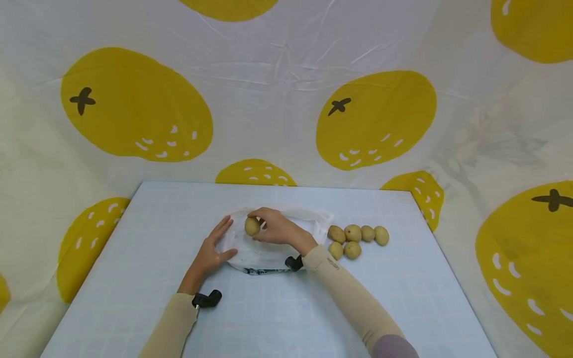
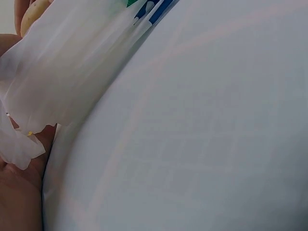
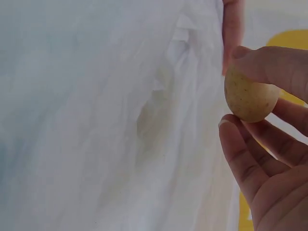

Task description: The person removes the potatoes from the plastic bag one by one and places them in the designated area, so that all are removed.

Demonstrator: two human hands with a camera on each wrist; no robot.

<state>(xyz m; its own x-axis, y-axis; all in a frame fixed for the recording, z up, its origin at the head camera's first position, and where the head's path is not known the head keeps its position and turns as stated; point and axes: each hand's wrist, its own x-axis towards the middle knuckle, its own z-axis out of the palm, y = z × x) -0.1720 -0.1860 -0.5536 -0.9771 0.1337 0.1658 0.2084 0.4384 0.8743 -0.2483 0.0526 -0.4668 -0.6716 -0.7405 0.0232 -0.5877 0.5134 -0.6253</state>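
A white plastic bag (image 1: 264, 256) lies on the table with its mouth spread wide and dark print along its near edge. At its left side is my left hand (image 1: 212, 253), fingers and thumb spread and fairly straight against the plastic. In the left wrist view, the bag's thin film (image 2: 62, 72) covers part of that hand. Above the bag's left part, my right hand (image 1: 279, 227) pinches a small potato (image 3: 248, 98) between thumb and fingers. A brownish patch (image 3: 154, 120) shows through the plastic in the right wrist view; what it is I cannot tell.
Several more potatoes (image 1: 352, 233) lie close together in two rows, just right of the bag. The pale blue tabletop (image 1: 268, 318) extends toward the near edge. Behind it hangs a white cloth (image 1: 264, 109) with large yellow fruit shapes.
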